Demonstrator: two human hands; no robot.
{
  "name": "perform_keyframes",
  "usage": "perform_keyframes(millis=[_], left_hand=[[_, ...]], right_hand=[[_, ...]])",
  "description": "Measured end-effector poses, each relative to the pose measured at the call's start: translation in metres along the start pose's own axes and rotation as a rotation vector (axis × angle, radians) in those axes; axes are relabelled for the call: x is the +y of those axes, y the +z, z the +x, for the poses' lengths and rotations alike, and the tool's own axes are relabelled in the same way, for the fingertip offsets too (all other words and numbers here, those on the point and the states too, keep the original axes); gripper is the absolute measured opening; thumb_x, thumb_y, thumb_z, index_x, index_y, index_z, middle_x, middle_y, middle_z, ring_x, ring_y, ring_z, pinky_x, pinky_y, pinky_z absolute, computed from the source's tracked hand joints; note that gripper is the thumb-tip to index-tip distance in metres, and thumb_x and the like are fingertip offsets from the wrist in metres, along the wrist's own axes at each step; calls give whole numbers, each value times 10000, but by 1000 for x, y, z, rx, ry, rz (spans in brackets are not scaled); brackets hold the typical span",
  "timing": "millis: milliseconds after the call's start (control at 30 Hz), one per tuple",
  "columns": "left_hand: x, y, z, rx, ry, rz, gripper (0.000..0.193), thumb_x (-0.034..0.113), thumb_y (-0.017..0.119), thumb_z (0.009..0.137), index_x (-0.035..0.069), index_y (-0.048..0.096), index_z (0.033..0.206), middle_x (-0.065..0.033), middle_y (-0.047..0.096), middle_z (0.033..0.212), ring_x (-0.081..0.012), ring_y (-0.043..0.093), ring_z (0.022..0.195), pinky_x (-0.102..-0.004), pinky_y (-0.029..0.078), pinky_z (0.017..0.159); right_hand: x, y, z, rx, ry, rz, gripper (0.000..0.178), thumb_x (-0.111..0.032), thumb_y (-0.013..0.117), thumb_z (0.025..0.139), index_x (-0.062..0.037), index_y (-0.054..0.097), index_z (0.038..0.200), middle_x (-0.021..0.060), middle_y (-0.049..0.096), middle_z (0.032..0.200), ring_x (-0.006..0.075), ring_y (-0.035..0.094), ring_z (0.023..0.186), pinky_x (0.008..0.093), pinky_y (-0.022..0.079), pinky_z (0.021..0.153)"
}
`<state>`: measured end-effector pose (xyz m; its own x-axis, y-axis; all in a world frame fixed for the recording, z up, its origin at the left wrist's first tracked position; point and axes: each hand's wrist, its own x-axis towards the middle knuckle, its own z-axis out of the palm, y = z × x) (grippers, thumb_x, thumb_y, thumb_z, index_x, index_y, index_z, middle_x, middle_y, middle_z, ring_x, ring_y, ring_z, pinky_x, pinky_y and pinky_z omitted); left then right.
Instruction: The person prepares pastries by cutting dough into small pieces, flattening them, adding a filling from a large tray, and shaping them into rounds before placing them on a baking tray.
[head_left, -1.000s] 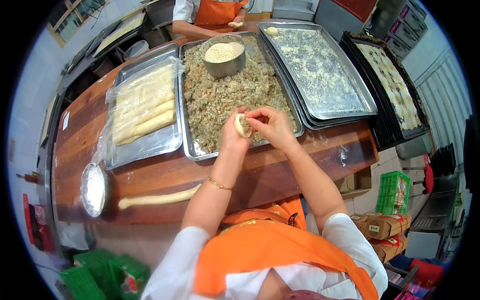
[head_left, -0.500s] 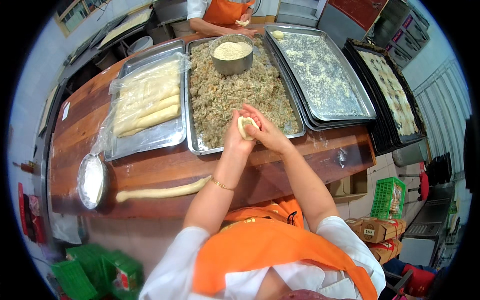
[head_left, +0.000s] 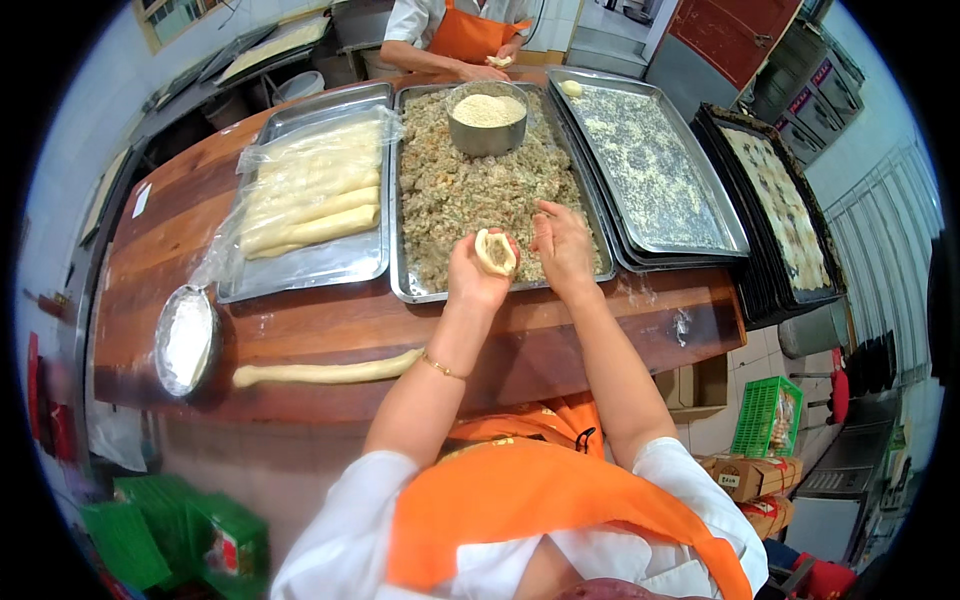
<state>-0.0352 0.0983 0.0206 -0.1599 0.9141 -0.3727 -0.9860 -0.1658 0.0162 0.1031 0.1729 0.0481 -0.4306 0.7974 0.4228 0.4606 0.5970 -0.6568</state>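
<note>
In my left hand (head_left: 473, 282) rests a cup-shaped piece of dough (head_left: 496, 252), hollow side up, with some filling visible inside its pale rim. My right hand (head_left: 566, 248) is apart from it, just to the right, above the crumbly minced filling (head_left: 455, 165). The fingers of that hand are loosely stretched out, and I see nothing held in them. The filling lies in a wide metal tray (head_left: 398, 285) directly in front of me. On the filling stands a metal bowl (head_left: 487, 138) of pale grains. A dough rope (head_left: 320, 372) lies near the table's front edge.
Left of the filling, a tray (head_left: 345, 268) holds dough rolls (head_left: 315, 222) under plastic film. A bowl of white flour (head_left: 187, 340) stands at the left edge. Stacked trays (head_left: 690, 215) are on the right, the top one carrying one dough ball (head_left: 571, 89). A co-worker (head_left: 470, 35) stands opposite.
My right hand has left the dough cup and moved right, over the filling. The left hand keeps the dough, now showing its opening. The whole view has shifted slightly.
</note>
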Motion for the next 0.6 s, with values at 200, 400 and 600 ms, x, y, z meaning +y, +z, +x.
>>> perform_keyframes(millis=[200,400,600], left_hand=[[-10,9,-12,36,53,65,300,331,533,1047,36,589,1029,-116,639,1037,-269,638,936,-422,581,847],[-15,-19,6,70,140,212,324,410,602,1008,92,573,956,-62,610,909,-224,623,867,-389,568,796],[-10,-11,-6,22,92,179,316,359,542,1039,58,616,981,-89,642,937,-234,658,890,-391,578,834]], right_hand=[[-30,4,-4,-111,83,485,511,-289,724,892,-71,567,1327,169,445,1494,341,454,1349,432,392,1104],[-24,40,-29,-298,83,524,459,-57,590,903,-46,555,1360,120,613,1314,248,628,1139,338,484,991],[-18,40,-26,-284,92,585,450,-92,620,895,-43,578,1340,141,629,1263,252,616,1179,358,475,1007]])
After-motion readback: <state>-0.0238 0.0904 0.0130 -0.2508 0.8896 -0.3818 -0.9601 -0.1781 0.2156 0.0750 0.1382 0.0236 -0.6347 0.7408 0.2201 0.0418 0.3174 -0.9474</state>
